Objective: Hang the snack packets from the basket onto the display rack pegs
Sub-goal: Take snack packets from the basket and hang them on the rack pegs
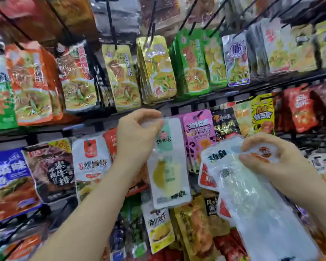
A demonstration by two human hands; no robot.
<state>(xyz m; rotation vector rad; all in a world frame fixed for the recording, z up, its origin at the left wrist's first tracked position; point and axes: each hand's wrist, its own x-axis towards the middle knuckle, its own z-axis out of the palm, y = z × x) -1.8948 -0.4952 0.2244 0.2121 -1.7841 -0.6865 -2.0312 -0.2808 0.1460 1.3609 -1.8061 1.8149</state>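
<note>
Presently, the flat white plastic snack packet with a pale green label and a yellow food picture (pixel 169 166) hangs upright from the left hand (pixel 135 136). That hand's curled fingers pinch the packet's top edge in front of the rack's lower row, just beside a hanging purple foil packet (pixel 198 129). Whether the packet's hole is on a peg cannot be told, because the hand hides that point.

The right hand (pixel 269 161) grips the upper end of a bundle of translucent white packets with red and orange print (pixel 252 200), lower and to the right of the first packet. The black wire display rack pegs (pixel 111 21) above carry rows of yellow, green, orange and red packets. The basket is not in view.

Judgement: the task is under way. Most visible pegs appear stocked and one packet is at the hanging step. The bundle in the right hand is yet to be hung. How many packets lie in the basket cannot be judged.
</note>
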